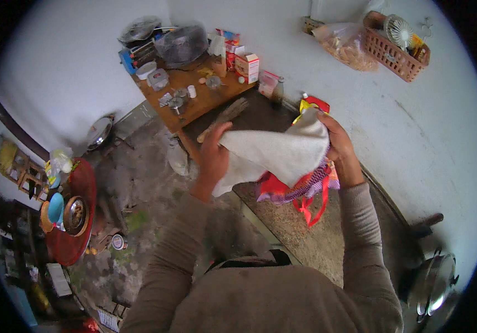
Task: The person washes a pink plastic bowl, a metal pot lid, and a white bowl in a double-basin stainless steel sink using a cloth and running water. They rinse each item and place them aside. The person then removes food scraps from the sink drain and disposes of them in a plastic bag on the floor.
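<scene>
A white piece of fabric (271, 150) is stretched between my two hands above a speckled stone counter (305, 224). My left hand (215, 156) grips its left end, fingers partly hidden behind the cloth. At the upper right corner, my right hand (338, 135) pinches the fabric with the thumb in front. Beneath the white cloth hangs a red, purple and orange patterned textile (292, 187) with a looped red ribbon (311, 208); whether the two are joined I cannot tell. A red and yellow pouch (315, 104) with a white cap stands just behind the cloth.
A wooden table (199, 106) with jars and boxes stands ahead. On the wall hangs a brown plastic basket (396, 54) holding a small fan. At left is a red round table (65, 249) with bowls; a lidded metal pot (436, 283) sits at lower right.
</scene>
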